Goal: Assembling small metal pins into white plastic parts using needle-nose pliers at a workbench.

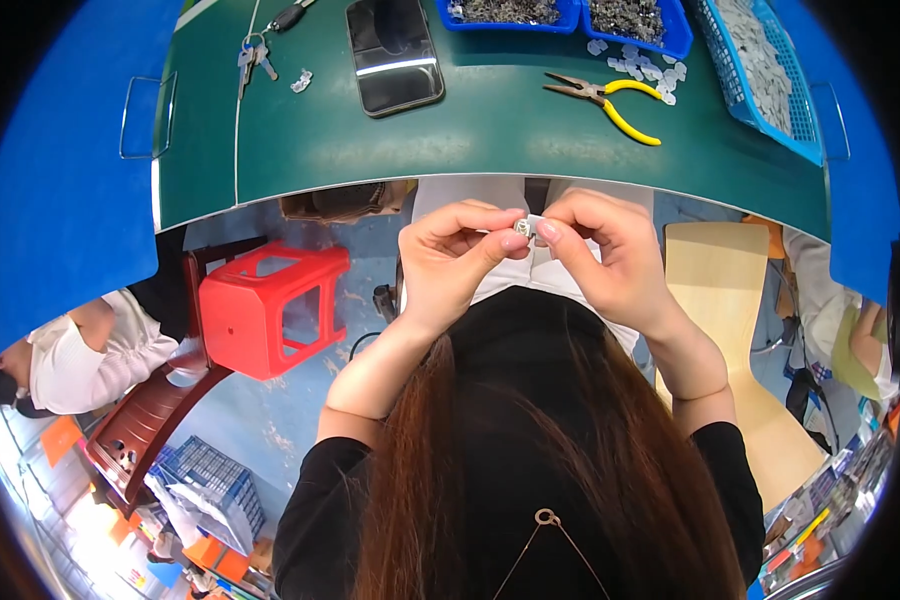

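Just in front of the table's near edge, both my hands meet over my lap. Between their fingertips sits a small whitish piece with a metallic-looking part (523, 228). My left hand (460, 250) pinches its left side with thumb and forefinger. My right hand (610, 250) pinches the pale right side of the same piece. Fingertips cover much of it, so its exact kind cannot be made out. On the green table beyond lie pliers (602, 98) with yellow handles, jaws pointing left and spread slightly apart.
A dark phone (395, 55), keys (257, 60) and a small clear piece (301, 81) lie at left. Two blue bins (635, 42) hold small metal parts; clear pieces (650, 68) lie beside them. A light-blue basket (740, 90) stands right. Below is a red stool (260, 310); people sit either side.
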`<action>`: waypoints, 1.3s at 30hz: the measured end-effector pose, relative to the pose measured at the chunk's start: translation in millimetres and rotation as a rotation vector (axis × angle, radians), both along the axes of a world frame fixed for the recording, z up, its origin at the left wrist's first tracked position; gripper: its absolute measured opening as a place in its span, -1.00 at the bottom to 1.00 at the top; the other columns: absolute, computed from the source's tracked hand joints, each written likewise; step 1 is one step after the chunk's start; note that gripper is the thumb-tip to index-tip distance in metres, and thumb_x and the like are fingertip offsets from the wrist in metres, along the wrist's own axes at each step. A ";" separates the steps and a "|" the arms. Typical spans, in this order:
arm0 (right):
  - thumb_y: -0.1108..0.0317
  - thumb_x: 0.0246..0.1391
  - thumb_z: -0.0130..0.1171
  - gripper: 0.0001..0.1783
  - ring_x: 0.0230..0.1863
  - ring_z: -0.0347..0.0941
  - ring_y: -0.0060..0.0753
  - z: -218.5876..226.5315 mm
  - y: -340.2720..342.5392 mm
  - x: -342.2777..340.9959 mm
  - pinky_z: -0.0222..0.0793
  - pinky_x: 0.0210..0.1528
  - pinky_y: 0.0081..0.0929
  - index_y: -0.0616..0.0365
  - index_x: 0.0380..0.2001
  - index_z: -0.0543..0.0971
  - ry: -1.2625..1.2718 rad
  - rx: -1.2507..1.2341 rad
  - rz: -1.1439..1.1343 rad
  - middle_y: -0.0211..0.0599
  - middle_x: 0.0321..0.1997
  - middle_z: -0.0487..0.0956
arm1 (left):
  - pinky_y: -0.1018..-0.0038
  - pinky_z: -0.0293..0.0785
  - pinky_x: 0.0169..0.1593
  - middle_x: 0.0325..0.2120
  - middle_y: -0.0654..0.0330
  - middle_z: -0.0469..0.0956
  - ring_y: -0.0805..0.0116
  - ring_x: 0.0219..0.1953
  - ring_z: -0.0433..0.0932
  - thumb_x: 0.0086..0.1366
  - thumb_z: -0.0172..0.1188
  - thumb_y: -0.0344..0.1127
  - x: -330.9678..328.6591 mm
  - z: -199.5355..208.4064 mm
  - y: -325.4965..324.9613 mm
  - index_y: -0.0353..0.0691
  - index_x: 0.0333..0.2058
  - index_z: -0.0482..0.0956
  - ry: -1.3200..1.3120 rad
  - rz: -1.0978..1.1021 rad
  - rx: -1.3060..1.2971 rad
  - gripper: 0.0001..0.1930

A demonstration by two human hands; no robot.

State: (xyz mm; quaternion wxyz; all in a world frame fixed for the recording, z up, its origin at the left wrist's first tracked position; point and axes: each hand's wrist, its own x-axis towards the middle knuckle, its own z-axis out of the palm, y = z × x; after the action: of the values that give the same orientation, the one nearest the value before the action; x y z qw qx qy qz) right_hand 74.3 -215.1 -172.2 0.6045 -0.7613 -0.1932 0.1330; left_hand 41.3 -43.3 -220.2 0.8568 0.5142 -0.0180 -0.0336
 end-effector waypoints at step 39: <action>0.52 0.04 0.12 -0.92 -0.60 0.31 -0.52 -18.5 13.6 -8.4 0.19 -0.55 -0.61 0.31 -0.49 0.50 -0.246 0.007 -0.173 -0.29 -0.57 0.47 | 0.68 0.37 -0.50 -0.38 0.18 0.50 0.53 -0.47 0.43 0.19 0.18 -0.47 -1.5 -18.2 -19.5 -0.32 -0.34 0.53 0.064 0.075 -0.335 -0.93</action>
State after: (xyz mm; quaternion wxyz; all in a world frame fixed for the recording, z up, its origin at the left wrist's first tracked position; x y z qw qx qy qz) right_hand 65.9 -201.5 -190.8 0.5883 -0.7834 -0.1999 -0.0149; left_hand 39.7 -62.7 -238.4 0.9313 0.3631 0.0233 -0.0143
